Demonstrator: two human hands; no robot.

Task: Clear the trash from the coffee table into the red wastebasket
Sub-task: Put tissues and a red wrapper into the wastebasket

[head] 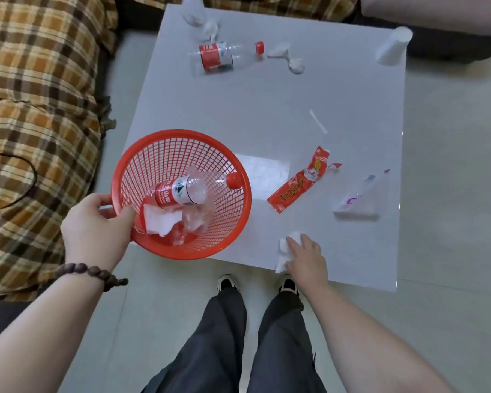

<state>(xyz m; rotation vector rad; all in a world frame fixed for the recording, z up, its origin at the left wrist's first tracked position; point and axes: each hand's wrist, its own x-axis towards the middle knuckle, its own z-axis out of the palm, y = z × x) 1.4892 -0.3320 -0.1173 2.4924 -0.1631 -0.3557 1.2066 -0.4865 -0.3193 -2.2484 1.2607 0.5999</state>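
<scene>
Trash half cleared, wastebasket held at the table corner

The left hand (95, 229) grips the rim of the red wastebasket (233, 231), thumb curled over the edge and fingers underneath, holding it tilted with its mouth facing the camera. The wastebasket overlaps the near left corner of the white coffee table (267, 109). Inside the wastebasket lie a plastic bottle (182, 191) with a red label and red cap, some white tissue (160, 219) and a bit of crumpled clear plastic. A beaded bracelet (92, 273) circles the left wrist.

To the right of the wastebasket, at the near edge of the table, the right hand (306, 258) lies palm down on a crumpled white tissue (285, 251), fingers loosely spread over it; whether the fingers have closed on it cannot be told.

Beyond that hand and right of the wastebasket lies a red snack wrapper (298, 182), torn open at its far end. Farther right sits a clear plastic packet (357, 201) with purple print. A thin white strip (318, 121) lies behind the wrapper.

Far behind the wastebasket, a second bottle (219, 56) lies on its side with red label and red cap. Small white tissue wads (288, 58) sit just right of its cap, and more crumpled tissue (200, 17) lies at the far edge. A white paper cup (393, 46) stands upside down at the far right corner.

A plaid sofa (37, 109) runs left of the wastebasket.
</scene>
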